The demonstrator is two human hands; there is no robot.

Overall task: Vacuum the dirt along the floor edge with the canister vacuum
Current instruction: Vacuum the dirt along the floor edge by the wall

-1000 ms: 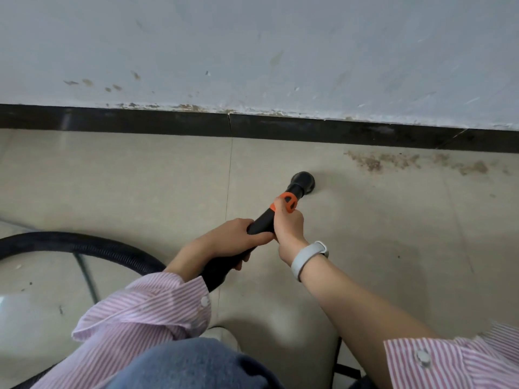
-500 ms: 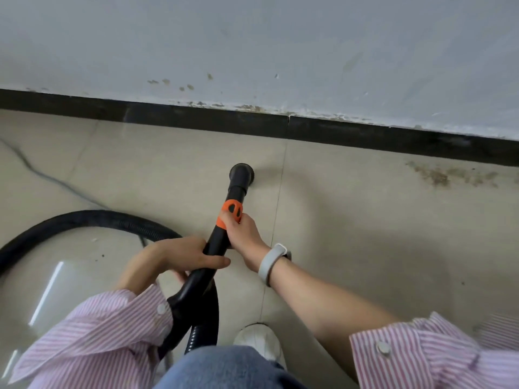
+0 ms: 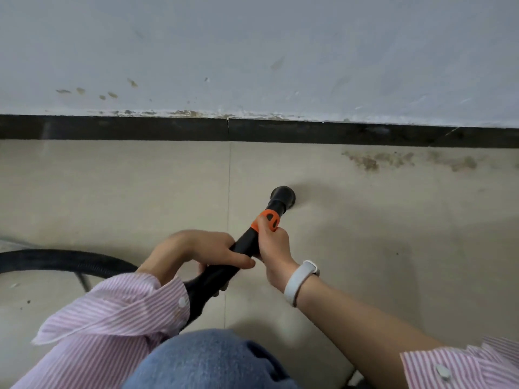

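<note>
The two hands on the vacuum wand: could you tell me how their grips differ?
The left hand grips the black wand lower down, cuffed by a striped sleeve; the right hand holds higher, thumb on the orange collar, forearm bare. Both curl round it.

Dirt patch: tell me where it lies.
The dirt lies on the floor at upper right of the head view, along the black baseboard, beyond and right of the nozzle.

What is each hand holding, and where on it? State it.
Both grip the vacuum wand: left hand mid-tube, right hand just below the orange collar.
</note>
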